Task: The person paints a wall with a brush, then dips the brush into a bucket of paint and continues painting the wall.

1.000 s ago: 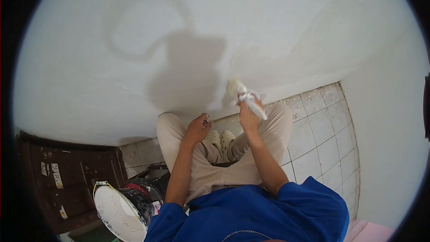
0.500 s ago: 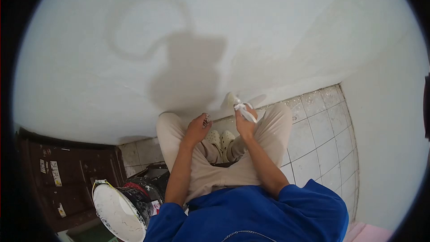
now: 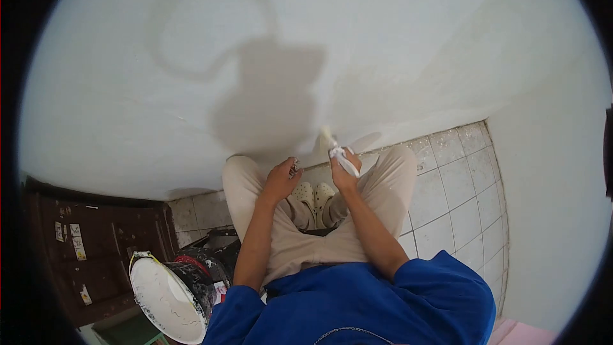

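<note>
The paint brush (image 3: 336,151) was in the right hand (image 3: 345,176), low at the foot of the white wall (image 3: 383,45), just above the row of floor tiles (image 3: 460,198). The fingers were closed around its white-wrapped handle, and the bristle end was turned up against the wall, probably touching it, though the view is too small there to be sure. This low grip suited the squatting pose: both knees were bent, and the pale clogs (image 3: 314,195) stood between them, so the hand could reach the bottom edge of the wall. The left hand (image 3: 281,179) rested on the left knee, fingers curled; it seemed to pinch something small, but I cannot tell what. The paint bucket (image 3: 167,294), spattered with white, stood nearest at the person's left side, within arm's reach, beside a dark wooden door (image 3: 89,249).

Compared with one second ago, the brush had come down and nearer to the left hand; then it was held higher on the wall. The left hand and the bucket had kept almost their place.
</note>
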`<act>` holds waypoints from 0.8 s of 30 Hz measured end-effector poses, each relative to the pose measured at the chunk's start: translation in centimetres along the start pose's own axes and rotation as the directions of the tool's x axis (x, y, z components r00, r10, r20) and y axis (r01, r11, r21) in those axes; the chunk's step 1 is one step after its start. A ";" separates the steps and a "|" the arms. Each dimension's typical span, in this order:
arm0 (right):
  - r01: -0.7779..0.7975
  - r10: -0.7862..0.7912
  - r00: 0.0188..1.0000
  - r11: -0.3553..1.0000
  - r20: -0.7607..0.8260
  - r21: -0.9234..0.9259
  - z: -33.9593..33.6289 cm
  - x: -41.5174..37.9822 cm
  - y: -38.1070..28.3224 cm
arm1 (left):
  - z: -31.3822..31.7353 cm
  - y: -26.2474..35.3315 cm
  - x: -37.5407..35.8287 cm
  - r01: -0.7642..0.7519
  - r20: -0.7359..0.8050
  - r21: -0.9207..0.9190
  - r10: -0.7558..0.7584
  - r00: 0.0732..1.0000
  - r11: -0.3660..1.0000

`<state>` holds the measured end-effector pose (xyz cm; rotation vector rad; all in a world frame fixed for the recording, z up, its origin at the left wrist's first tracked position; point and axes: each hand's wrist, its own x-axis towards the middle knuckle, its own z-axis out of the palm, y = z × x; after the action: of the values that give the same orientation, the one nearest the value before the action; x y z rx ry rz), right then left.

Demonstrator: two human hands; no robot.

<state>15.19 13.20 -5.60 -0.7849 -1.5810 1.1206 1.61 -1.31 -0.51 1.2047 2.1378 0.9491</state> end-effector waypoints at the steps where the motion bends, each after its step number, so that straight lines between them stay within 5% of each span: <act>1: -0.153 0.150 0.988 0.984 0.040 0.091 -0.3 -1.4 1.7 | 0.1 -0.3 -0.1 0.001 0.003 0.000 -0.001 1.000 1.000; 4: 0.092 -0.072 0.993 0.971 0.096 -0.222 -1.3 2.2 -5.6 | -0.3 -0.8 0.0 -0.007 -0.032 0.015 0.008 0.999 1.000; 5: 0.176 -0.178 0.983 0.982 -0.031 -0.068 -0.7 3.8 -9.1 | 0.3 -0.8 -0.3 0.002 -0.052 0.005 -0.002 0.999 1.000; 8: 0.395 -0.443 0.876 0.887 -0.194 -0.240 -1.6 6.9 -16.7 | -0.4 0.3 -0.2 0.004 0.018 -0.035 -0.004 1.000 0.999; 11: 0.358 -0.411 0.886 0.900 -0.214 -0.248 -0.8 7.6 -16.9 | 0.5 -0.4 0.3 -0.014 -0.004 -0.024 0.014 1.000 1.000; 14: 0.347 -0.391 0.920 0.775 0.031 -0.528 0.1 4.6 -7.7 | 0.7 -0.4 0.5 0.002 0.015 -0.033 -0.001 1.000 0.999; 17: -0.195 0.199 0.973 0.980 0.119 -0.040 -0.8 -0.4 -0.3 | 0.4 -0.6 0.2 0.003 0.023 -0.022 -0.003 1.000 1.000; 20: 0.003 0.011 0.997 0.981 0.071 -0.194 -1.3 1.7 -4.9 | 0.0 -0.4 -0.4 0.026 -0.017 -0.018 -0.026 1.000 1.000; 21: 0.145 -0.147 0.989 0.986 -0.023 -0.082 -1.0 3.3 -6.7 | -0.1 -0.4 -0.3 0.010 -0.025 -0.023 -0.011 1.000 1.000; 24: 0.344 -0.372 0.902 0.926 -0.218 -0.156 -1.8 7.4 -16.3 | 0.2 -0.3 -0.6 0.003 -0.005 -0.041 -0.004 1.000 0.999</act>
<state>15.43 14.40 12.34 -0.6433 -1.5118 0.6443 1.89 -1.86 -0.80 1.1798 2.1140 0.9906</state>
